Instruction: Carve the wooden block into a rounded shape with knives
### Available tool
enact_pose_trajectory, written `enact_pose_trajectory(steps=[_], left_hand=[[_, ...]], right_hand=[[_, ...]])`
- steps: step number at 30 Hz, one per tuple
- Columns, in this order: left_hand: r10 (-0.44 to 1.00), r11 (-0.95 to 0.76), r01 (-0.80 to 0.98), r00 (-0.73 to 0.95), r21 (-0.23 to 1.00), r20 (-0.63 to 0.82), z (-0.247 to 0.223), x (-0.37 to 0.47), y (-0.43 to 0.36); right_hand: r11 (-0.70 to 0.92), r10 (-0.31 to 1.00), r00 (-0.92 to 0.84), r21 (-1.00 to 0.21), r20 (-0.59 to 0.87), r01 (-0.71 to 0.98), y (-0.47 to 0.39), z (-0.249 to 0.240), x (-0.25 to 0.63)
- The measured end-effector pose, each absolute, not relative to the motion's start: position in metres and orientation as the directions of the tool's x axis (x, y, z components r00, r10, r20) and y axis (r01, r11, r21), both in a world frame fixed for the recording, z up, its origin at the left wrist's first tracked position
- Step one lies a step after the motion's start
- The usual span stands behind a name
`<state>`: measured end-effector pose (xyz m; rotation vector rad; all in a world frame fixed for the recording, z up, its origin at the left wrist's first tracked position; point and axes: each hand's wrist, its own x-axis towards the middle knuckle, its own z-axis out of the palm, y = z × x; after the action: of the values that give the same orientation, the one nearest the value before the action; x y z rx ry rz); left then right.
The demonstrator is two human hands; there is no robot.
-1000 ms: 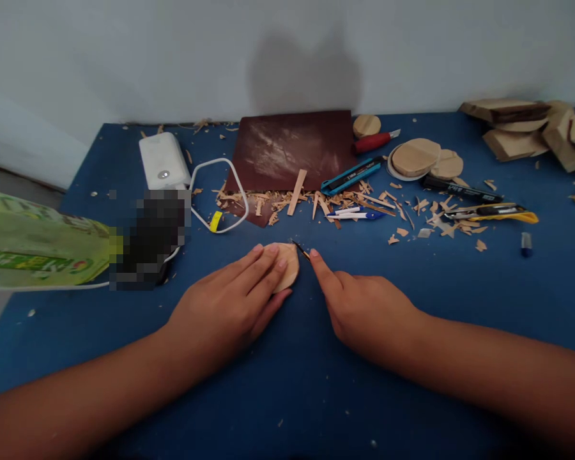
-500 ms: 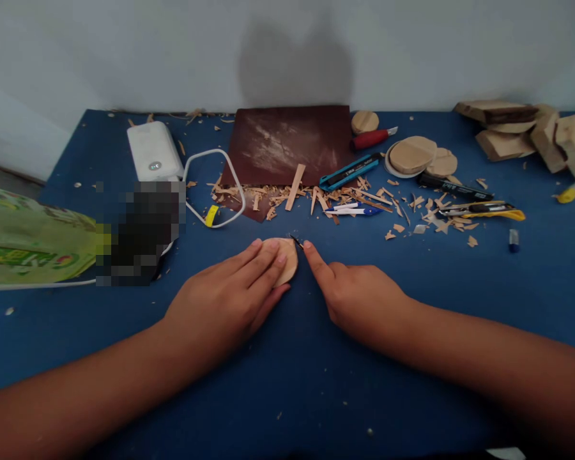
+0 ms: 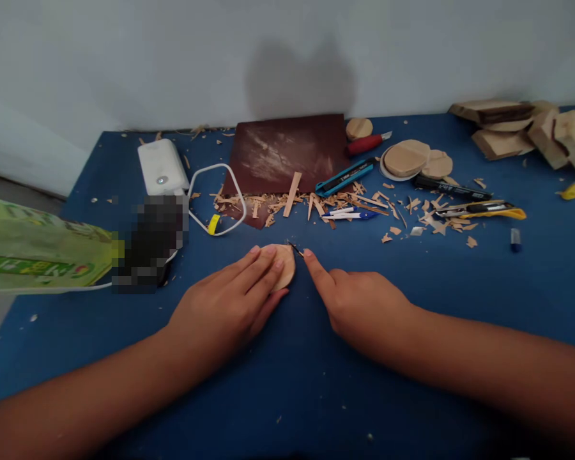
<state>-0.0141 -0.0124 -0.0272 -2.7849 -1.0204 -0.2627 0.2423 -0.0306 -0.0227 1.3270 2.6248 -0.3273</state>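
Observation:
My left hand lies over a pale, rounded piece of wood, fingers on top and thumb along its near edge, holding it against the blue table. My right hand is closed around a small knife with its index finger stretched along the back. Only the thin dark blade shows; the handle is hidden in the palm. The blade tip meets the wood's upper right edge. Beyond both hands lie wood shavings, white-and-blue pens and a blue box cutter.
Brown sandpaper lies by the wall. Rightward are a red-handled knife, wooden discs, a black marker, a yellow cutter and wood blocks. Leftward are a white power bank, its cable and a green bag.
The camera view has tilted and shifted slightly. Both hands keep their grips, and the blade stays at the edge of the wood with hardly any movement.

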Motion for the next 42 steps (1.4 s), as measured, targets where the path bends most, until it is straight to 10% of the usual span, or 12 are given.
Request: enact_pose_trajectory(steps=[42], left_hand=[[0.622,-0.761,0.646,0.754,-0.061,0.212,-0.029,-0.018,-0.011]], right_hand=[[0.514,0.816,-0.549,-0.207,-0.180,0.832,-0.024,-0.033,0.247]])
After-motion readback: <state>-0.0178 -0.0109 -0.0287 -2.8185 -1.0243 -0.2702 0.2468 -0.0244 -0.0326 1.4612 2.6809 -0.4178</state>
